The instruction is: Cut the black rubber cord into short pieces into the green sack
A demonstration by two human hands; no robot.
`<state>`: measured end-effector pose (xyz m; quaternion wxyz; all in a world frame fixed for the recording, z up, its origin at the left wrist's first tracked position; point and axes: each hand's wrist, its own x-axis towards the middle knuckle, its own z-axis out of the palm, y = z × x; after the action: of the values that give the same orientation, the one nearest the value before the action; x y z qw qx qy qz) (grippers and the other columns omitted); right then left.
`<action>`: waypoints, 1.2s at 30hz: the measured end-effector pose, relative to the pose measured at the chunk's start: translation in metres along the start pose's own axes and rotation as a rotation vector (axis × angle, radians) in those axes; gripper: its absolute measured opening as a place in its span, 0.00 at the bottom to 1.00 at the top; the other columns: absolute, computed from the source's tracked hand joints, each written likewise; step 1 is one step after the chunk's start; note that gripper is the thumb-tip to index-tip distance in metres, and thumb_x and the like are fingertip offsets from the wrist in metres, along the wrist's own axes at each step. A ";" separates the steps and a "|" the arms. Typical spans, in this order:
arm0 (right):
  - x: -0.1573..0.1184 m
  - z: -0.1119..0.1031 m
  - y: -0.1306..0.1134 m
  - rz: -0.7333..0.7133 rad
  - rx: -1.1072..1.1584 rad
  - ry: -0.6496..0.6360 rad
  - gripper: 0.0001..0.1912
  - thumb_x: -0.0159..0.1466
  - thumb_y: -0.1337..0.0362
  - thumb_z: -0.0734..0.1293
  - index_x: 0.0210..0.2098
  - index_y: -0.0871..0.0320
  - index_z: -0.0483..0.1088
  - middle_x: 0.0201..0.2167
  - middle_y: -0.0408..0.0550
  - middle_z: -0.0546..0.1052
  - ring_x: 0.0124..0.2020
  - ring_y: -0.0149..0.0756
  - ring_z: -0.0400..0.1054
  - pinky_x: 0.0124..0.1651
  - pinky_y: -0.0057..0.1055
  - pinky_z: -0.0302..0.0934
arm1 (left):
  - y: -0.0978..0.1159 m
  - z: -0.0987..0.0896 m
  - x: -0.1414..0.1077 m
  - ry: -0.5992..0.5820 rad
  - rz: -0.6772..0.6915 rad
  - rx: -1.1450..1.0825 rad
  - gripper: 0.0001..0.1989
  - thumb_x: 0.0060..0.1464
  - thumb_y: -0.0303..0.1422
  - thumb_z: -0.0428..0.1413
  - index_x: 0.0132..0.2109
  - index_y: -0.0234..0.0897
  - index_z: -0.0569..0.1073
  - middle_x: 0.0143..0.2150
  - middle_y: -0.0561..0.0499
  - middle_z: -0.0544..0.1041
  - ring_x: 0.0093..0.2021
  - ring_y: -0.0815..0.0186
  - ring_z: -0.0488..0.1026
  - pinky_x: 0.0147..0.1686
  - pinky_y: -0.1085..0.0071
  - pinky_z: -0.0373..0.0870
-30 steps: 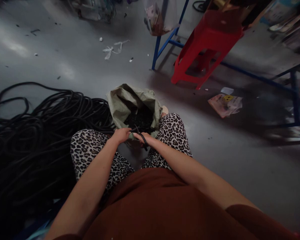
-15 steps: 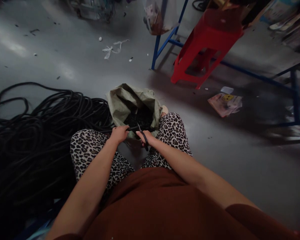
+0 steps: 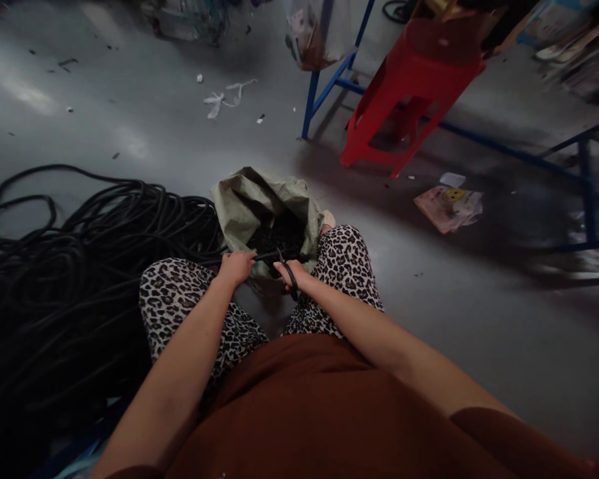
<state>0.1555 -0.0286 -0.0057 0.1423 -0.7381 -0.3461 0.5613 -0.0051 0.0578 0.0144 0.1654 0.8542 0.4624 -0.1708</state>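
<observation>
My left hand [image 3: 237, 267] is closed around a black cord [image 3: 266, 257] near the front rim of an open green sack [image 3: 232, 206]. The cord's end reaches right, over the sack's mouth. In my right hand [image 3: 294, 274] is a pair of black-handled scissors [image 3: 293, 283], their blades pointing up at the cord. Small dark pieces [image 3: 279, 233] lie inside the sack; their shape is hard to make out. Left of the sack spreads a large heap of coiled black cord [image 3: 130, 226], partly behind my left knee.
A red plastic stool [image 3: 404, 93] stands at the upper right beside a blue metal frame [image 3: 309, 106]. A printed plastic packet [image 3: 449, 207] lies on the floor under the frame. White scraps [image 3: 222, 100] are scattered beyond the sack.
The scissors have shifted slightly in my right hand, and their blades look closer together at the cord. My left hand has hardly moved.
</observation>
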 end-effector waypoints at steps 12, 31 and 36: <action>-0.009 -0.003 -0.006 0.057 -0.027 -0.026 0.23 0.62 0.49 0.59 0.29 0.65 0.70 0.15 0.46 0.69 0.11 0.31 0.63 0.16 0.24 0.57 | 0.003 -0.001 -0.002 -0.077 -0.019 0.020 0.18 0.56 0.35 0.44 0.52 0.48 0.68 0.49 0.47 0.74 0.51 0.59 0.68 0.48 0.63 0.60; -0.012 -0.003 -0.004 0.064 -0.045 -0.028 0.21 0.61 0.50 0.62 0.28 0.65 0.71 0.14 0.43 0.67 0.12 0.29 0.62 0.16 0.21 0.55 | 0.002 -0.001 -0.002 -0.117 -0.031 0.050 0.18 0.56 0.34 0.44 0.52 0.47 0.69 0.49 0.46 0.74 0.50 0.58 0.68 0.48 0.62 0.61; -0.010 -0.006 -0.003 0.074 -0.050 -0.013 0.23 0.61 0.50 0.61 0.28 0.66 0.71 0.13 0.45 0.68 0.12 0.29 0.64 0.17 0.22 0.56 | 0.000 0.000 -0.001 -0.113 -0.048 0.052 0.18 0.56 0.35 0.44 0.52 0.47 0.69 0.48 0.46 0.74 0.50 0.58 0.68 0.48 0.61 0.60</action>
<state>0.1582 -0.0319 0.0054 0.1006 -0.7501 -0.3334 0.5622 -0.0057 0.0569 0.0145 0.1649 0.8358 0.4681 -0.2347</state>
